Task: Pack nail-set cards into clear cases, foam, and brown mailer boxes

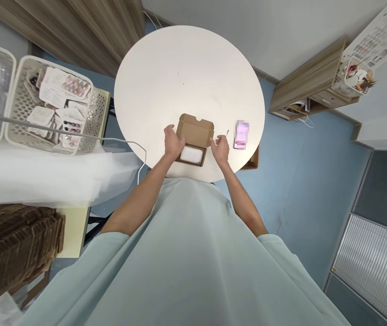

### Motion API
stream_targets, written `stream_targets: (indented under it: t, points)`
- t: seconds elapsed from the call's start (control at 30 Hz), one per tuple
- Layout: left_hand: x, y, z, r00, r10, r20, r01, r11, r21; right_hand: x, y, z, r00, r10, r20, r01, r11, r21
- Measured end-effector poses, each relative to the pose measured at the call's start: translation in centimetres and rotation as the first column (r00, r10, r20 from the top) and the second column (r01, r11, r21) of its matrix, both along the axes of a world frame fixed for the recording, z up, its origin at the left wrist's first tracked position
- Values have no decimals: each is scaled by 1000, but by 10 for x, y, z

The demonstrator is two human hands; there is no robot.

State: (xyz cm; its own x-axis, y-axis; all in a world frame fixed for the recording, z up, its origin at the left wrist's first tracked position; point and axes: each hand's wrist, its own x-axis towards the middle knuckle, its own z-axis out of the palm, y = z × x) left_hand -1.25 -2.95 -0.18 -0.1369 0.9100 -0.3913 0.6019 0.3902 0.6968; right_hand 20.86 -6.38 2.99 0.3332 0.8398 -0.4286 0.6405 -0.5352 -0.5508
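Observation:
A small brown cardboard box (196, 128) lies on the round white table with its lid raised toward the far side. Inside its tray sits a flat white item (191, 154), whose kind I cannot make out. My left hand (173, 141) grips the box's left side, the thumb over the edge by the lid's fold. At the lid's right side is my right hand (220, 148), fingers bent and the thumb at the cardboard edge. A phone (241, 135) with a blurred pink screen lies to the right of that hand.
The round table (186, 59) has a white cable by its left edge. To the left stand a perforated basket (18, 106) of packaged cards, white sheets (44, 172) and stacked flat cardboard (23, 240). A wooden cabinet (310, 68) stands at the right wall.

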Motion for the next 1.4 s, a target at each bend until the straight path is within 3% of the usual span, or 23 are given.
stream_targets:
  t: [0.1,0.2,0.37,0.6,0.77,0.97,1.13,1.4]
  points:
    - [-6,20,-6,995,15,101,0,989,-146,7,10,-11,969,-138,-206,120,988,-96]
    - [-10,27,-4,988,-4,156,33,982,-186,6,15,-22,914,-202,-353,164,977,-136]
    - [-14,28,5,982,-25,185,56,985,-163,5,23,-22,910,-172,-376,151,985,-87]
    - [-19,28,6,965,-65,255,81,995,-54,15,34,-6,924,-14,-382,60,992,109]
    - [-19,9,-8,950,-106,295,96,994,47,17,16,-13,935,100,-341,-42,984,174]
    - [-16,-29,-15,956,-180,231,161,982,102,16,-23,-22,944,228,-239,-186,965,186]
    - [-19,-60,-5,950,-266,164,242,959,149,12,-51,-17,941,315,-123,-282,932,227]
    - [-33,-88,22,944,-328,29,313,920,235,11,-83,0,954,298,-40,-284,935,213]
